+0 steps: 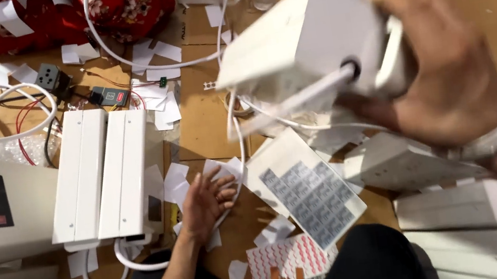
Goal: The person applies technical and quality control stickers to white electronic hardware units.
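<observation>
A white box-shaped housing [306,41] is lifted clear of the cardboard floor [205,110], blurred, toward its far right part, a white cable [237,105] trailing from a round hole in its side; the right hand [445,66] is clamped around its right end; the left hand [205,200] lies open, fingers spread, holding nothing, on paper scraps [176,179] near the floor's near edge, beside a grey sticker sheet [311,192] and two white panels [101,173].
</observation>
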